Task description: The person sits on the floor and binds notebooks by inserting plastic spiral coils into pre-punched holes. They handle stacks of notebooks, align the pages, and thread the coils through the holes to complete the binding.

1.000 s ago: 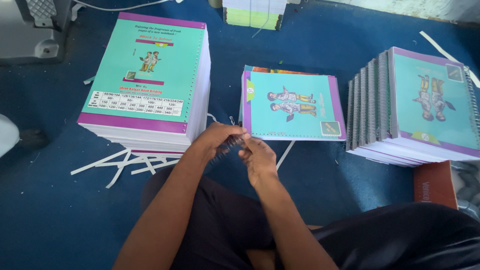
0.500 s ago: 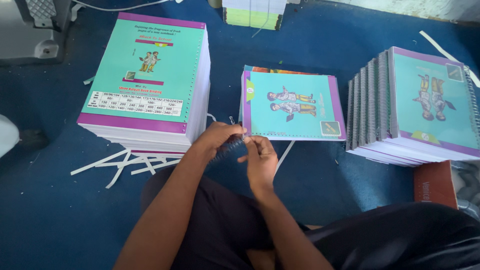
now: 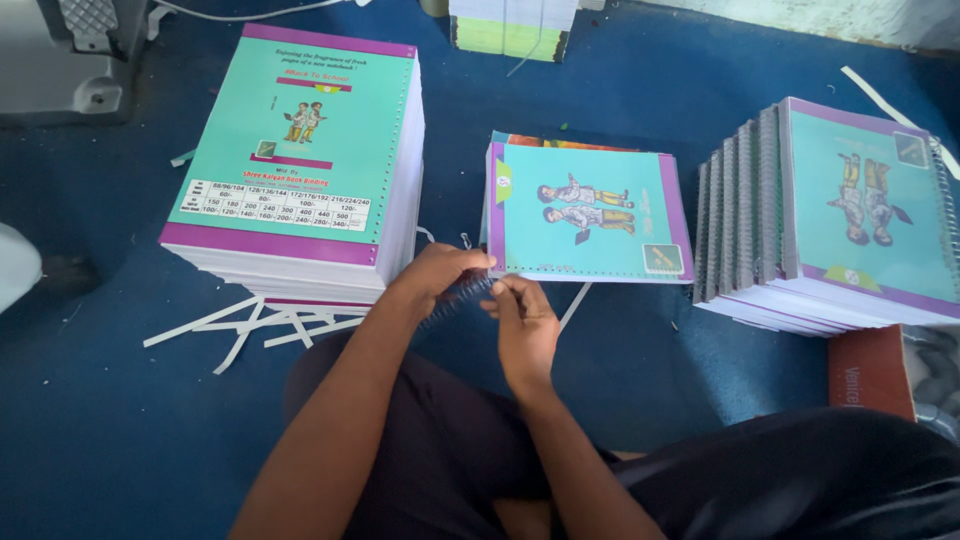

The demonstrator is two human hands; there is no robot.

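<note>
My left hand and my right hand meet over my lap, both pinching a dark spiral binding coil that runs slantwise between them. Just beyond the hands lies a turquoise notebook with purple edges on the blue floor, its punched edge toward me. A tall pile of unbound turquoise-covered notebooks stands at the left. A stack of spiral-bound notebooks leans at the right.
White paper strips lie scattered under the left pile. A grey machine sits at the top left, another paper stack at the top centre. A reddish box lies at the right. My dark-clothed legs fill the bottom.
My right hand has shifted slightly along the coil, turning it between the fingers. The notebooks and piles have not moved.
</note>
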